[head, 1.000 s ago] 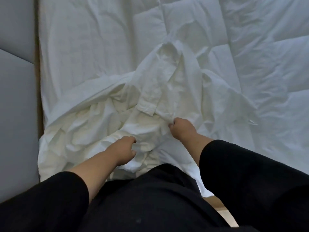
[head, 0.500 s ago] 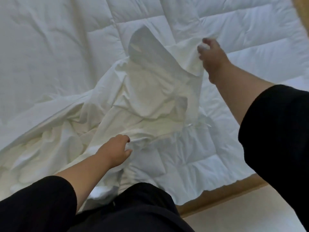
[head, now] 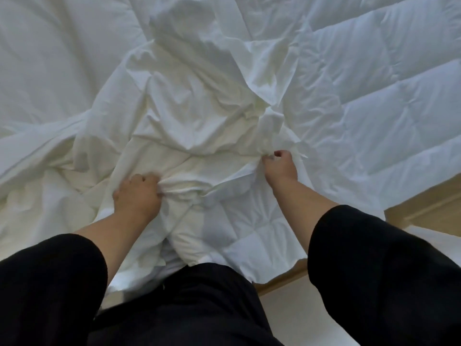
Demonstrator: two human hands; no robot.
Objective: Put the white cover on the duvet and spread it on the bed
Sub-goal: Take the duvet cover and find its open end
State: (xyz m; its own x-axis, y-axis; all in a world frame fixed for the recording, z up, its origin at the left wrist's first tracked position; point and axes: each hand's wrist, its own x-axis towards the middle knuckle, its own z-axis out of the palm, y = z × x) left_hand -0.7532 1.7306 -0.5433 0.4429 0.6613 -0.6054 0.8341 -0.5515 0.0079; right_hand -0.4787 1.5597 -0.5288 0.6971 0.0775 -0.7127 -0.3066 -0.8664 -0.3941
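Item: white cover (head: pixel 189 116). Crumpled, smooth cloth, heaped across the centre and left of the frame, lying on top of the duvet. Its folds run from the upper centre down to your two hands near the lower middle.

Item: duvet (head: pixel 374 91). Quilted in stitched squares, spread flat over the right and upper parts of the frame. A further quilted portion shows at lower centre, between your forearms, where its edge hangs over the bed frame.

Item: your left hand (head: pixel 137 193). Lower centre-left. Fingers curled into the cover, gripping a bunched fold of it, knuckles uppermost.

Item: your right hand (head: pixel 280 166). Right of centre, a little higher in the frame than the left. Fingers and thumb closed round a gathered ridge of the cover, pinching it where it meets the quilted surface. Whether any duvet is caught in that grip, you cannot tell.

Item: black sleeves (head: pixel 374 270). Both pushed up to the forearm, filling the lower corners.

Item: bed frame (head: pixel 424 208). Light wood, seen at the right edge and lower right, below the duvet's edge.

Item: floor (head: pixel 294 310). Pale, lower right.
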